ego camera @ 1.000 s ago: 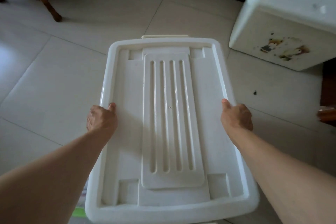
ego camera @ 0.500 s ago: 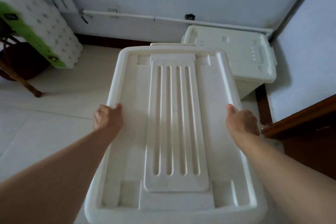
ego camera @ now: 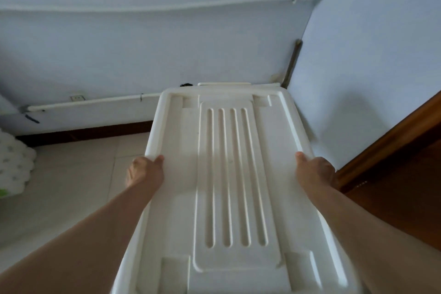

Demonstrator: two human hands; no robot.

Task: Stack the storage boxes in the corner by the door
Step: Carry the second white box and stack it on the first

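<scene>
A large white storage box (ego camera: 229,174) with a ribbed lid fills the middle of the view, held up in front of me and pointing into the room corner. My left hand (ego camera: 144,170) grips its left rim, thumb on top. My right hand (ego camera: 315,170) grips its right rim the same way. The other white box that stood in the corner is hidden behind and below the held one.
Pale blue walls meet in a corner (ego camera: 293,64) just beyond the box. A brown wooden door (ego camera: 393,174) stands at the right. A pack of white rolls (ego camera: 14,167) lies on the tiled floor at the left. A white pipe (ego camera: 90,102) runs along the wall.
The box has been carried forward and higher toward the corner. The second box, visible half a second ago, is now covered by the held one. Both hands keep their grip.
</scene>
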